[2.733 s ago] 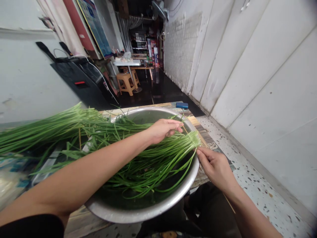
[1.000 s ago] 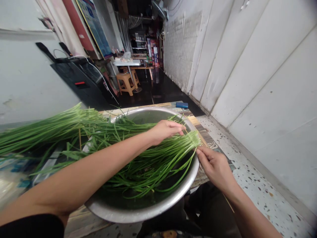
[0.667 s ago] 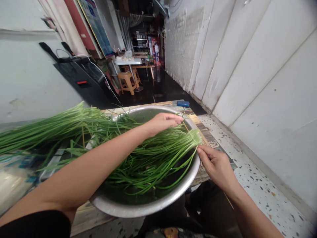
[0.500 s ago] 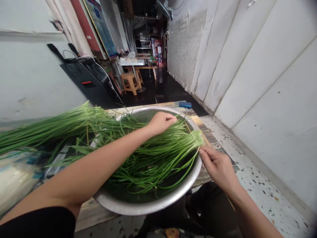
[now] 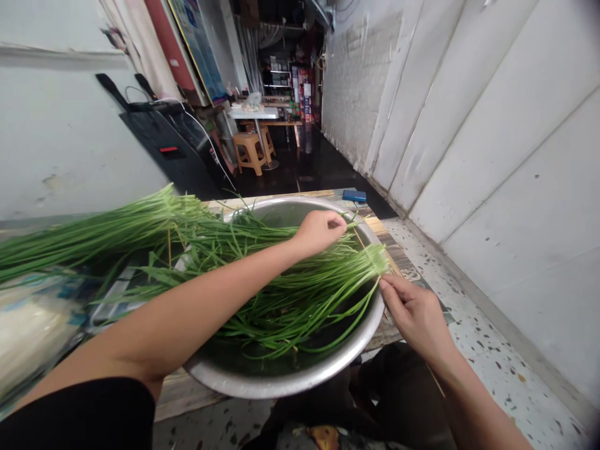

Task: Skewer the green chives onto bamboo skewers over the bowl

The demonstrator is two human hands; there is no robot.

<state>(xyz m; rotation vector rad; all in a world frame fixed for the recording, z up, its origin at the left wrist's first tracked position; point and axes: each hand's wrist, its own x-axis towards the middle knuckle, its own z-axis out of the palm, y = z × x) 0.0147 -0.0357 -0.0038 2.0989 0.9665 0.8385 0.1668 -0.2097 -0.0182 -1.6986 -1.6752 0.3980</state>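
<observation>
A wide metal basin (image 5: 262,392) holds a heap of long green chives (image 5: 300,294), their pale cut ends gathered at the right rim. My left hand (image 5: 321,232) reaches across the basin, fingers closed in a pinch on a few chive stems near the far right side. At the right rim my right hand (image 5: 417,312) is closed too, thumb and forefinger pinching the end of a chive at the bundle's edge. Another bundle of chives (image 5: 103,228) lies left of the basin, pale ends toward the back.
The basin stands on a wood-patterned table (image 5: 382,234). A small blue box (image 5: 354,196) sits at its far edge. To the left is a plastic bag (image 5: 35,319) with pale contents. Farther back are a white table (image 5: 253,113) and brown stools (image 5: 250,153). A white wall (image 5: 492,125) runs along the right.
My left hand has shifted slightly right, toward the rim. The right hand keeps its pinch at the rim. The whole view has moved a little.
</observation>
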